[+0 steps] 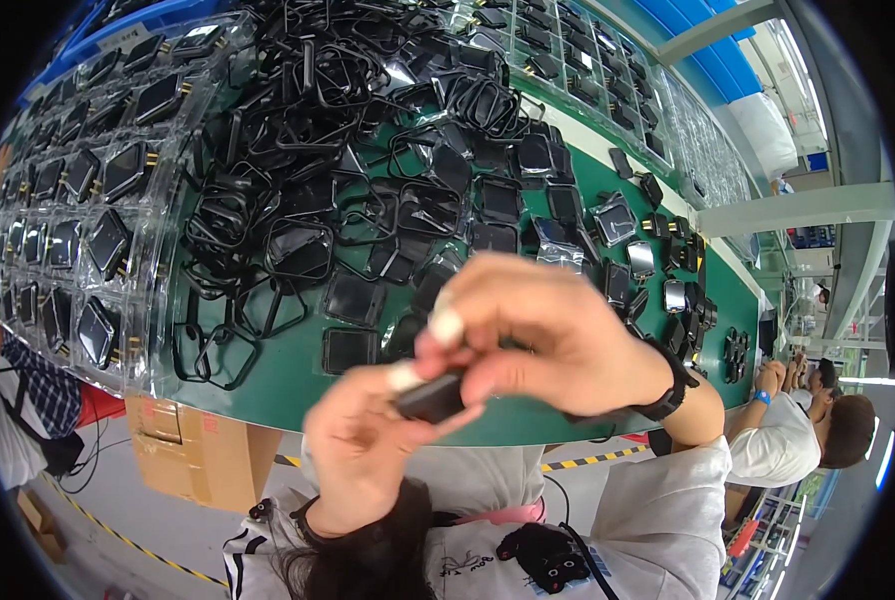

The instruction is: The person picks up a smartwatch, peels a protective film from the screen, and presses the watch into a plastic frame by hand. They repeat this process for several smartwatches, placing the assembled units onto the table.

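Observation:
Near the front edge of the green table, my left hand [363,435] closes its thumb and fingers round a small black rectangular block [433,398]. Over it comes my right hand [558,340], blurred, with the thumb at the block's right end and the fingertips pinched together just above. Whether those fingertips hold some other small piece cannot be made out. White covers sit on a fingertip of each hand. Just beyond my hands lie flat black square panels [356,298], some wrapped in clear film, and black rounded frames [301,248].
A large heap of black frames [313,75] covers the table's far left. Clear plastic trays [158,215] of black devices stand at left. Small black blocks [683,255] lie at right. A cardboard box [193,455] stands below the edge. Another person [793,430] sits at right.

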### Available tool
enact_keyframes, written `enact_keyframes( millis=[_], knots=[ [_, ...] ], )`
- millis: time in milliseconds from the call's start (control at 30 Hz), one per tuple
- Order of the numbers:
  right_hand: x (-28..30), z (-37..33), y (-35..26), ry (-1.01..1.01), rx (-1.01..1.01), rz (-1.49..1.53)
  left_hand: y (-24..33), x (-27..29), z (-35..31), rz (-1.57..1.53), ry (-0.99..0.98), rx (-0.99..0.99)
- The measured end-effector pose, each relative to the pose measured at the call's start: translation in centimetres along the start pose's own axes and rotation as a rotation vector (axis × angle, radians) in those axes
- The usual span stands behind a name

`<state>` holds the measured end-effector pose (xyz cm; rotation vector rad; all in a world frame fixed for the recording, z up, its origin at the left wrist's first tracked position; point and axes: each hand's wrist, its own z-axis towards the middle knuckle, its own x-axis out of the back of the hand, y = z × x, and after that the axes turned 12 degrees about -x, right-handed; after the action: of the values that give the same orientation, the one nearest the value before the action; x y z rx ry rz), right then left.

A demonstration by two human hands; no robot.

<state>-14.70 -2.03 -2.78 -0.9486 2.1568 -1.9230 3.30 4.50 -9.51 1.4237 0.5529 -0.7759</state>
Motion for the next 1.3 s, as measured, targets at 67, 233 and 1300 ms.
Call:
enact_keyframes(
  millis=[67,233,1300],
  knots=[
    [0.7,0.6,0.1,0.008,0.013,-0.12,0.5,0.4,0.8,0.024,0.063,-0.128],
    [0.2,1.5,0.1,0.081,0.071,-0.879,2.0,1.7,1.5,0.174,0.139,-0.257],
    [-1.8,-6.7,0.2,0.297,0.651,-0.307,1.8,-3.8,-0.8,-0.041,0.01,-0.008]
  ],
)
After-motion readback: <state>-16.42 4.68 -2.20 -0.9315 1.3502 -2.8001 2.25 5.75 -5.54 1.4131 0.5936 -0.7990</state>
